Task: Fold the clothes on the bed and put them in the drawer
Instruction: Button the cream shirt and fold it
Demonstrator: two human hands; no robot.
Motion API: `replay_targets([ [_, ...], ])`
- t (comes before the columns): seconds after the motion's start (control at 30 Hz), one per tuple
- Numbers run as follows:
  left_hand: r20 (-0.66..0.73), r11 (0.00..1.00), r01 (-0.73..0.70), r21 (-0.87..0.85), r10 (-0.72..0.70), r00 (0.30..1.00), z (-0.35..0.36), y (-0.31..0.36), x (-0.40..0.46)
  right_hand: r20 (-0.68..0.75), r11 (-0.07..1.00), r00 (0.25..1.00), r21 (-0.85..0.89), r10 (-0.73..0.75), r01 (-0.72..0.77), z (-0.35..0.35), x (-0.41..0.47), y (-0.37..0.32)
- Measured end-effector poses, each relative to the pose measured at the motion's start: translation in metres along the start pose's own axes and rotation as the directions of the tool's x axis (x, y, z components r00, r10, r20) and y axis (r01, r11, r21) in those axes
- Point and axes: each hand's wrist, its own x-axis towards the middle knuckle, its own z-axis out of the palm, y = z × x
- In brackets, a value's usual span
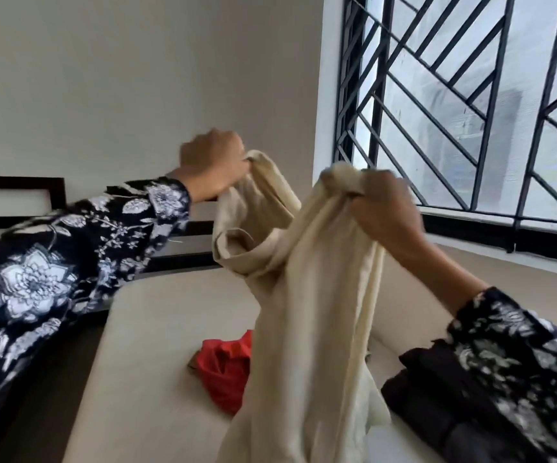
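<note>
**Two hands hold up a cream garment over the bed**

Two hands lift one cream garment (307, 295) above the bed (157, 345), in front of a plain wall and a barred window (471, 105). The cloth is pale, soft and creased, bunched at the top and hanging in long loose folds past the bottom edge of the view; a rolled, tube-like opening shows on its left part. The left hand (213, 165) has its fingers curled tight round an upper corner of the garment. The right hand (380, 208) grips another bunched-up top edge, fingers closed over the fabric. Both arms wear dark sleeves with white flowers. Below, on the pale mattress, a crumpled red garment (227, 372) lies just left of the hanging cloth, and a dark garment (437, 396) lies to the right.
</note>
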Motion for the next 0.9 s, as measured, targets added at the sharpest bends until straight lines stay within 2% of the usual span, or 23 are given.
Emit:
replay_targets([
  [0.07, -0.042, 0.991, 0.074, 0.109, -0.070, 0.997, -0.006, -0.029, 0.002, -0.075, 0.995, 0.993, 0.028, 0.094, -0.092, -0.015, 0.014, 0.025],
  [0.13, -0.071, 0.974, 0.208, 0.092, -0.202, 0.977, -0.012, -0.059, 0.004, -0.128, 0.976, 0.969, 0.076, 0.212, -0.203, -0.034, 0.029, 0.050],
  [0.17, -0.081, 0.962, 0.272, -0.033, -0.274, 0.958, -0.016, -0.072, 0.004, -0.137, 0.968, 0.960, 0.090, 0.244, -0.233, -0.044, 0.036, 0.060],
  [0.2, -0.070, 0.913, 0.339, -0.228, -0.363, 0.929, -0.019, -0.082, 0.004, -0.136, 0.962, 0.954, 0.089, 0.267, -0.257, -0.054, 0.042, 0.068],
  [0.23, -0.012, 0.790, 0.393, -0.471, -0.451, 0.892, -0.022, -0.090, 0.007, -0.119, 0.955, 0.949, 0.092, 0.290, -0.281, -0.063, 0.047, 0.073],
  [0.27, 0.077, 0.619, 0.433, -0.656, -0.516, 0.853, -0.025, -0.096, 0.012, -0.075, 0.944, 0.946, 0.124, 0.315, -0.304, -0.071, 0.051, 0.074],
  [0.3, 0.145, 0.465, 0.449, -0.763, -0.554, 0.820, -0.026, -0.100, 0.019, -0.011, 0.927, 0.942, 0.184, 0.336, -0.328, -0.079, 0.055, 0.074],
  [0.33, 0.175, 0.373, 0.441, -0.817, -0.567, 0.805, -0.028, -0.107, 0.026, 0.053, 0.900, 0.931, 0.243, 0.361, -0.363, -0.087, 0.057, 0.070],
  [0.47, 0.174, 0.205, 0.341, -0.917, -0.565, 0.807, -0.044, -0.101, 0.034, 0.320, 0.718, 0.874, 0.500, 0.366, -0.484, -0.112, 0.067, 0.050],
  [0.53, 0.194, 0.204, 0.345, -0.916, -0.527, 0.827, -0.057, -0.090, 0.022, 0.403, 0.642, 0.842, 0.548, 0.360, -0.536, -0.120, 0.066, 0.051],
  [0.6, 0.205, 0.218, 0.356, -0.909, -0.510, 0.835, -0.066, -0.085, 0.018, 0.395, 0.582, 0.837, 0.601, 0.380, -0.548, -0.128, 0.068, 0.049],
  [0.67, 0.187, 0.244, 0.340, -0.908, -0.490, 0.851, -0.076, -0.083, 0.010, 0.306, 0.668, 0.884, 0.579, 0.355, -0.468, -0.136, 0.061, 0.050],
  [0.73, 0.182, 0.306, 0.309, -0.900, -0.381, 0.906, -0.087, -0.083, 0.001, 0.195, 0.863, 0.959, 0.427, 0.206, -0.272, -0.145, 0.054, 0.048],
  [0.77, 0.177, 0.395, 0.276, -0.876, -0.270, 0.947, -0.092, -0.085, -0.005, 0.175, 0.917, 0.976, 0.354, 0.128, -0.184, -0.149, 0.049, 0.048],
  [0.83, 0.212, 0.644, 0.196, -0.740, -0.053, 0.976, -0.097, -0.093, -0.020, 0.128, 0.959, 0.987, 0.253, 0.098, -0.128, -0.152, 0.046, 0.055],
  [0.87, 0.159, 0.756, 0.135, -0.641, -0.041, 0.986, -0.098, -0.097, -0.026, 0.067, 0.976, 0.993, 0.188, 0.098, -0.109, -0.152, 0.043, 0.060],
  [0.9, 0.048, 0.840, 0.093, -0.534, -0.080, 0.996, -0.098, -0.101, -0.032, -0.014, 0.988, 0.994, 0.115, 0.107, -0.104, -0.152, 0.043, 0.064],
])
